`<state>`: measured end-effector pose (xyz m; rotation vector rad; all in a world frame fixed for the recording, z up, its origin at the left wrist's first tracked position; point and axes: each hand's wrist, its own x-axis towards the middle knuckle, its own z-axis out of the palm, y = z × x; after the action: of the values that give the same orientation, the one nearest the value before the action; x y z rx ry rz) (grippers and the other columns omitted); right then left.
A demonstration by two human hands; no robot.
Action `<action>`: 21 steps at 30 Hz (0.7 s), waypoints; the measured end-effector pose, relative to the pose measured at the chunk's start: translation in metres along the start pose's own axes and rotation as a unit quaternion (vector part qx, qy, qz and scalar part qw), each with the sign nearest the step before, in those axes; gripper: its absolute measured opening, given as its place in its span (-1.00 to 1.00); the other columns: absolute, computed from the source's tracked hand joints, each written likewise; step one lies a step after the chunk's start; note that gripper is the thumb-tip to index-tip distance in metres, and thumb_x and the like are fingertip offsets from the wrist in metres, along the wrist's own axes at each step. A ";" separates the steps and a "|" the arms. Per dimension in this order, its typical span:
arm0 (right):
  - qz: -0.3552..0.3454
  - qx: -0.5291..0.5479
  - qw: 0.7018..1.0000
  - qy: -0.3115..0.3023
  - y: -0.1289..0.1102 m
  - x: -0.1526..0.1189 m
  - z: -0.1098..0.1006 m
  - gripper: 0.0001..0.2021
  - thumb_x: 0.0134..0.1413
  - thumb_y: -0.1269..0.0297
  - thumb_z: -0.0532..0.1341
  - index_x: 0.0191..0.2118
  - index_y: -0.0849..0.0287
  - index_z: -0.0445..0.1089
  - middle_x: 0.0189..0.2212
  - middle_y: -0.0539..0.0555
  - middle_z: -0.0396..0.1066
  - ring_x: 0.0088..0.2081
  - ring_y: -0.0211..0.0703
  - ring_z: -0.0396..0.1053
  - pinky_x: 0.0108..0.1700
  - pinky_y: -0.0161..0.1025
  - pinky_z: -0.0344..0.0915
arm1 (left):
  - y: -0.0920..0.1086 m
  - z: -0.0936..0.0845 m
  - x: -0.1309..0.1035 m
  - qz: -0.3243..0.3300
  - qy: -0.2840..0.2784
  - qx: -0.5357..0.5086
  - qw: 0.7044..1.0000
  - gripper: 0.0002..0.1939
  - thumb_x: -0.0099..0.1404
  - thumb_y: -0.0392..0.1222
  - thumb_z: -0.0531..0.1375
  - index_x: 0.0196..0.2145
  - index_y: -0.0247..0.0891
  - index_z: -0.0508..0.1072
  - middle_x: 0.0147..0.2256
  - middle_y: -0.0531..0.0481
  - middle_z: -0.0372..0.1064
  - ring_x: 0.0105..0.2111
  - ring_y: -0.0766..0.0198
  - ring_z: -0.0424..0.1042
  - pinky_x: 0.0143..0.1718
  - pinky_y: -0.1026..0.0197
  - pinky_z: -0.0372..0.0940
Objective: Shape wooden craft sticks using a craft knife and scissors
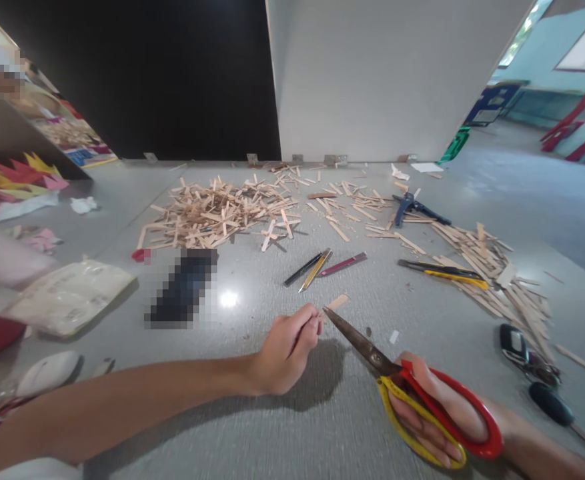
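My right hand (pixel 437 407) grips a pair of scissors (pixel 367 350) with one red and one yellow handle, its blades nearly together. Their tips point at my left hand (pixel 292 347), which is closed in a pinch. A flat wooden stick (pixel 338 303) juts out just beyond those fingers, beside the scissor tips; whether the blades touch it I cannot tell. Past it lie a black cutter (pixel 302 268), a gold one (pixel 315 270) and a purple one (pixel 343 264), slim in shape. A heap of wooden sticks (pixel 222 210) spreads farther back, with small crossed sticks (pixel 271 235) at its edge.
Dark pliers (pixel 409 208) and a yellow-black cutter (pixel 445 272) lie right, near more sticks (pixel 472 250). Keys with a fob (pixel 515 345) sit at the near right. Leftward are a blurred dark object (pixel 185 287), a plastic packet (pixel 72 297) and a white mouse (pixel 47 372). Upright panels (pixel 362 80) close off the back.
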<state>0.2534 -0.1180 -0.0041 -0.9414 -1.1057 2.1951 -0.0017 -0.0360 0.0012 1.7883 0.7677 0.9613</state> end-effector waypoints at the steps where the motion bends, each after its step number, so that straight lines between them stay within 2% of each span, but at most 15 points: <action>1: 0.002 -0.001 1.000 0.001 0.000 -0.001 -0.001 -0.22 0.20 -0.63 0.01 -0.48 0.09 0.27 -0.85 -0.23 0.07 -0.85 -0.41 -0.06 -0.77 -0.45 0.04 | 0.000 0.000 0.000 0.001 -0.001 -0.001 1.000 -0.68 0.57 -0.18 -0.09 -0.40 -0.11 0.15 -0.57 0.22 0.06 -0.59 0.35 0.06 -0.53 0.27 0.02; 8: 0.043 -0.022 0.999 0.006 0.009 -0.006 -0.011 -0.11 0.04 -0.76 -0.12 -0.56 0.10 0.26 -0.79 -0.11 0.17 -0.76 -0.34 0.17 -0.67 -0.39 0.21 | -0.002 0.001 -0.004 -0.005 -0.002 0.014 1.000 -0.69 0.57 -0.19 -0.09 -0.39 -0.13 0.19 -0.58 0.22 0.05 -0.60 0.35 0.08 -0.51 0.28 0.06; 10: 0.056 -0.037 0.998 0.009 0.007 -0.006 -0.011 -0.11 0.04 -0.76 -0.10 -0.58 0.10 0.26 -0.79 -0.08 0.17 -0.76 -0.31 0.19 -0.68 -0.38 0.19 | -0.002 0.000 -0.004 -0.007 -0.001 0.009 1.000 -0.69 0.56 -0.18 -0.08 -0.39 -0.13 0.19 -0.57 0.21 0.07 -0.59 0.35 0.09 -0.50 0.28 0.08; 13: 0.041 -0.043 0.998 -0.005 0.000 -0.004 -0.006 -0.14 0.08 -0.72 -0.07 -0.60 0.09 0.24 -0.81 -0.10 0.12 -0.79 -0.31 0.14 -0.73 -0.38 0.12 | -0.002 0.000 -0.004 -0.014 -0.006 0.000 1.000 -0.69 0.57 -0.17 -0.07 -0.38 -0.14 0.23 -0.57 0.20 0.09 -0.59 0.34 0.11 -0.50 0.28 0.09; 17: -0.002 -0.055 0.998 0.008 -0.007 0.000 0.001 -0.24 0.18 -0.62 0.06 -0.50 0.08 0.28 -0.82 -0.20 0.05 -0.83 -0.36 -0.01 -0.79 -0.43 0.02 | 0.000 -0.001 -0.003 -0.015 -0.007 -0.007 1.000 -0.69 0.58 -0.15 -0.07 -0.36 -0.15 0.25 -0.57 0.20 0.10 -0.59 0.34 0.10 -0.51 0.28 0.08; 21: -0.008 -0.033 0.999 0.009 -0.002 0.006 0.001 -0.24 0.21 -0.59 0.07 -0.58 0.05 0.21 -0.89 -0.21 -0.01 -0.88 -0.37 -0.09 -0.85 -0.44 -0.04 | 0.001 0.000 -0.003 -0.019 0.001 -0.003 1.000 -0.67 0.59 -0.14 -0.07 -0.37 -0.15 0.25 -0.56 0.18 0.14 -0.58 0.34 0.12 -0.51 0.27 0.08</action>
<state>0.2490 -0.1134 -0.0044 -0.9744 -1.1794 2.1457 -0.0030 -0.0390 0.0017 1.7623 0.7964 0.9407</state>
